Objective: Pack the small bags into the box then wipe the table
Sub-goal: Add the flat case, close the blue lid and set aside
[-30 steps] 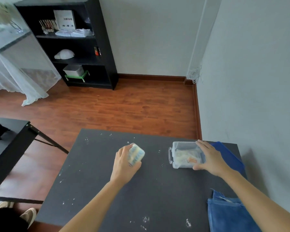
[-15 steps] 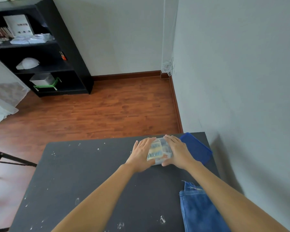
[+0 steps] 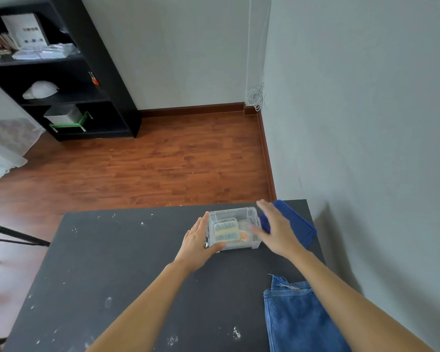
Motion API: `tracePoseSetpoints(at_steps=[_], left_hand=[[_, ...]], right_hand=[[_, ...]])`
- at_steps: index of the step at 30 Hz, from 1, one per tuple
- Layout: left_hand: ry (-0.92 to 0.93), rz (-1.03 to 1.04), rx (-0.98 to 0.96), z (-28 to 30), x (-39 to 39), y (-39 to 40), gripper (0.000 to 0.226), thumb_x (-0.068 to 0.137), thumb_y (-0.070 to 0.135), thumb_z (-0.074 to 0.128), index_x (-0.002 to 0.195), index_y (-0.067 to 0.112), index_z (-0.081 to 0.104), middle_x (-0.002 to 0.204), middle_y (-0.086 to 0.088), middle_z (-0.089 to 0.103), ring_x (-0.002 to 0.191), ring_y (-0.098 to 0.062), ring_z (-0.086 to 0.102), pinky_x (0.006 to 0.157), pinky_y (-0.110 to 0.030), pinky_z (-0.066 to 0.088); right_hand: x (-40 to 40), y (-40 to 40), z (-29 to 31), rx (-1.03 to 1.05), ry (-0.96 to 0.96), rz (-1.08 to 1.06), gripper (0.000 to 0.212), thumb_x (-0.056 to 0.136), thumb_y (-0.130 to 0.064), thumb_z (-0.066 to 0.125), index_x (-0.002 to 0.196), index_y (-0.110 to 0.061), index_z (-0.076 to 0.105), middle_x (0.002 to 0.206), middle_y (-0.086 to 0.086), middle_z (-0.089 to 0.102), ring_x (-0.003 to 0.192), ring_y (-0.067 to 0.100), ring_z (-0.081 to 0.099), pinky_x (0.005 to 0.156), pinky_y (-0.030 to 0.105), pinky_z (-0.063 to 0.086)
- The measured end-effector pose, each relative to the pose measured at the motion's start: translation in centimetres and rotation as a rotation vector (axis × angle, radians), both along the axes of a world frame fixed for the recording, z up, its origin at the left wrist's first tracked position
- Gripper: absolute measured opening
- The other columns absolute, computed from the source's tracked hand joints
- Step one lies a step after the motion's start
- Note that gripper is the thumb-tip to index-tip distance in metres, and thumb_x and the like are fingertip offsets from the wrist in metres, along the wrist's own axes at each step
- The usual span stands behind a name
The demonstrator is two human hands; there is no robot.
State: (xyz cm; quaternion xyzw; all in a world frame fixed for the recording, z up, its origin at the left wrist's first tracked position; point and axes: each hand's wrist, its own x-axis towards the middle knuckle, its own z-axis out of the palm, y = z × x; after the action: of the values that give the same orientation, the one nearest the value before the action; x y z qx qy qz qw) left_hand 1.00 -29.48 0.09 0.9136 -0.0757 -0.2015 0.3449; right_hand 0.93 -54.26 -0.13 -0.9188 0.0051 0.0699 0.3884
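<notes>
With the striped bag (image 3: 226,231) lying in the clear box (image 3: 235,247) between both open, empty palms, left hand (image 3: 198,243) steadying, right hand (image 3: 277,232) lifting toward the blue lid (image 3: 296,223) just beyond.

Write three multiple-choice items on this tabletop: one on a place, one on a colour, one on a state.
1. Where does the blue lid lie?
A. right of the clear box
B. left of it
C. on the floor

2. What colour is the cloth?
A. red
B. blue
C. white

3. How is the box?
A. lid on
C. tipped over
B. open, holding a small bag

Key: 1 A, the lid rests past the box's right wall. 2 B, it is denim blue. 3 B, the bag shows through the open top.
</notes>
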Motion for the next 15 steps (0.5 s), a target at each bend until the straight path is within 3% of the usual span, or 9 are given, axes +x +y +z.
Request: tracePoseSetpoints(at_steps=[3,6,8,11,13,15], left_hand=[[0.002,0.002,-0.002,0.3,0.1,-0.2,0.096,0.085,0.051,0.062,0.153,0.022,0.002,0.159,0.006,0.020,0.148,-0.014,0.013,0.121,-0.043,0.017],[0.007,0.011,-0.025,0.4,-0.1,-0.2,0.094,0.086,0.049,0.063,0.153,0.022,0.003,0.159,0.007,0.021,0.147,-0.013,0.016,0.120,-0.043,0.018],[0.020,0.017,-0.037,0.4,0.0,-0.2,0.095,0.085,0.049,0.063,0.153,0.022,0.003,0.159,0.008,0.021,0.147,-0.013,0.016,0.120,-0.043,0.018],[0.045,0.014,-0.044,0.7,0.3,-0.2,0.097,0.084,0.049,0.065,0.153,0.023,0.003,0.158,0.007,0.023,0.146,-0.014,0.019,0.120,-0.043,0.019],[0.066,0.008,-0.051,0.9,0.6,-0.1,0.098,0.083,0.048,0.067,0.153,0.023,0.003,0.158,0.006,0.024,0.146,-0.015,0.021,0.119,-0.042,0.021],[0.091,0.026,-0.078,1.0,0.8,0.0,0.094,0.084,0.044,0.067,0.153,0.024,0.006,0.158,0.006,0.025,0.146,-0.017,0.022,0.119,-0.040,0.022]], right_hand=[[-0.7,-3.2,-1.7,-0.246,0.075,-0.185,0.065,0.094,-0.036,0.059,0.150,-0.015,0.031,0.162,0.012,0.019,0.151,0.030,0.011,0.120,0.051,0.020],[-2.0,-5.3,-3.4,-0.484,0.323,-0.125,0.094,0.083,-0.058,0.062,0.153,-0.022,0.012,0.161,0.019,0.005,0.150,0.036,0.004,0.119,0.050,0.016],[-2.3,-5.7,-3.8,-0.521,0.321,-0.116,0.104,0.074,-0.063,0.068,0.152,-0.024,0.011,0.157,0.019,0.015,0.146,0.035,0.016,0.115,0.049,0.023],[-1.4,-5.8,-2.7,-0.446,0.300,-0.221,0.109,0.062,-0.056,0.080,0.147,-0.024,0.020,0.143,0.015,0.037,0.131,0.033,0.036,0.101,0.048,0.038],[-0.3,-6.0,-1.2,-0.295,0.234,-0.306,0.101,0.053,-0.050,0.085,0.136,-0.019,0.035,0.131,0.013,0.052,0.116,0.033,0.050,0.087,0.044,0.049],[0.8,-5.9,0.3,-0.107,0.181,-0.337,0.099,0.050,-0.045,0.088,0.132,-0.016,0.041,0.128,0.010,0.055,0.111,0.030,0.055,0.085,0.046,0.054]])
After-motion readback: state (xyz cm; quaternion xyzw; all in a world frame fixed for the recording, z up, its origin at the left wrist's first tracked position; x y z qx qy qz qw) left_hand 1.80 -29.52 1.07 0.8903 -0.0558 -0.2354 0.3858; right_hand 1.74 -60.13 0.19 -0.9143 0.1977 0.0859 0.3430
